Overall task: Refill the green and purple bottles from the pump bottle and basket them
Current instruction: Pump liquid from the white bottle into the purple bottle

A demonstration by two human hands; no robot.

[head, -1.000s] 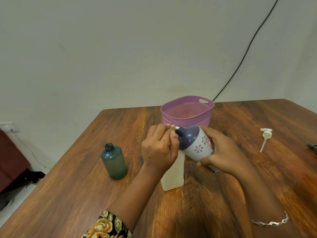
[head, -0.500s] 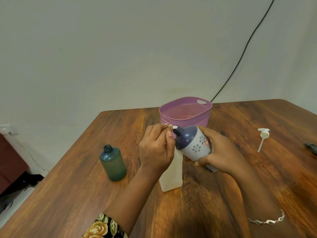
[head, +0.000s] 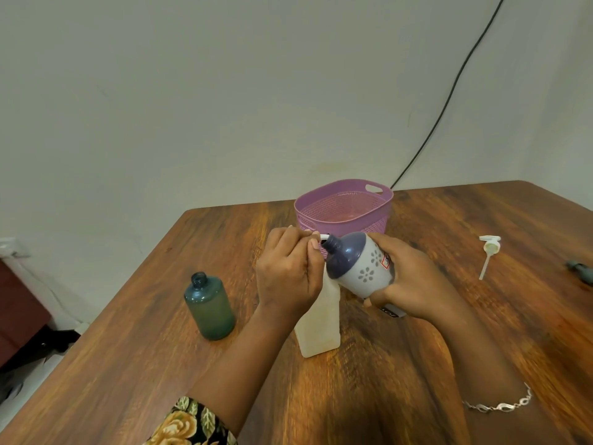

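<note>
Purple bottle (head: 359,268) nudged leftward; right hand (head: 414,284) grips it, left hand (head: 288,274) pump (head: 323,236).

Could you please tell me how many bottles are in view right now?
3. The green bottle stands open on the left; the pale pump bottle stands in the middle, partly behind the left hand; the purple bottle is tilted in the right hand. None seems hidden.

The head camera is looking forward and down, close above the worktop (head: 128,348), facing the far wall (head: 224,91).
</note>
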